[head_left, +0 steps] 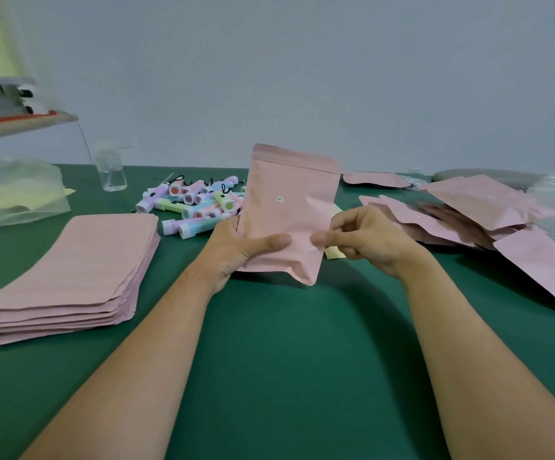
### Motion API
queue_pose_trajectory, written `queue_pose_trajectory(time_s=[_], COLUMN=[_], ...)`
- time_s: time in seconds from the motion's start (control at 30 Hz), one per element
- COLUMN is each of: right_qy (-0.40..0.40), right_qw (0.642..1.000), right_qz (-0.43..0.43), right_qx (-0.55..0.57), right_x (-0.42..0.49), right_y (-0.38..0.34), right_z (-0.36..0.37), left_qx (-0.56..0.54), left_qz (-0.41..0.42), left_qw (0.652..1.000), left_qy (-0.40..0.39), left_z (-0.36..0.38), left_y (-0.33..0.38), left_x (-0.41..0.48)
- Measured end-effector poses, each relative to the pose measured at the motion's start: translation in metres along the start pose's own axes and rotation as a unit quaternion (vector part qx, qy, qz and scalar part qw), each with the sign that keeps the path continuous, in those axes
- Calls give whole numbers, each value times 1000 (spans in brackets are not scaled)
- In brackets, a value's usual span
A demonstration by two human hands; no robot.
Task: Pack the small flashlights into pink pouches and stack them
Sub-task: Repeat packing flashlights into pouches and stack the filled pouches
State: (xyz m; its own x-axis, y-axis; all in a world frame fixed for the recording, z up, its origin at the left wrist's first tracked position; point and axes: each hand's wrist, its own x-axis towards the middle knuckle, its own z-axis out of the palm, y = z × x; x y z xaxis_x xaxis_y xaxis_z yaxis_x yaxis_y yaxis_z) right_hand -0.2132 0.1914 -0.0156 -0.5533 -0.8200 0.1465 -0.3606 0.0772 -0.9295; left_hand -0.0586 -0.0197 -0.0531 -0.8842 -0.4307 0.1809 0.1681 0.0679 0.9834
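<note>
Head camera looks down at a smooth green table (269,360). The left hand (236,250) grips the lower left of a pink pouch (286,210), thumb flat on its front. The right hand (369,240) pinches its lower right edge. The pouch is held upright above the table, puffy, with a zip strip on top and a tiny white dot. Left lies a neat stack of flat pouches (80,270). Behind the held pouch, partly hidden by it, is a heap of small pastel flashlights (196,200). Right sits a messy pile of puffy pouches (468,214). Farther back are a clear bottle (111,171) and a crinkly plastic bag (13,194).
</note>
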Motion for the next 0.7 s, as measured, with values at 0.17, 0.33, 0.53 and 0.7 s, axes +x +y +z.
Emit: queue_pose_trajectory(time_s=[0.17, 0.33, 0.53, 0.7], right_qy=[-43, -123, -87, -89], right_qw=[996, 989, 996, 994], right_qz=[55, 73, 29, 49], right_qx=[49, -26, 0, 42], right_x=[-3, -2, 2, 7], right_y=[-3, -4, -8, 2], right_z=[7, 26, 22, 45], left_qx=[-47, -70, -64, -52], left_qz=[34, 46, 75, 72], left_qw=[997, 994, 988, 993], left_qy=[43, 71, 122, 80], left_z=[-4, -13, -7, 2], left_y=[-2, -4, 0, 1], left_x=[3, 2, 4, -2])
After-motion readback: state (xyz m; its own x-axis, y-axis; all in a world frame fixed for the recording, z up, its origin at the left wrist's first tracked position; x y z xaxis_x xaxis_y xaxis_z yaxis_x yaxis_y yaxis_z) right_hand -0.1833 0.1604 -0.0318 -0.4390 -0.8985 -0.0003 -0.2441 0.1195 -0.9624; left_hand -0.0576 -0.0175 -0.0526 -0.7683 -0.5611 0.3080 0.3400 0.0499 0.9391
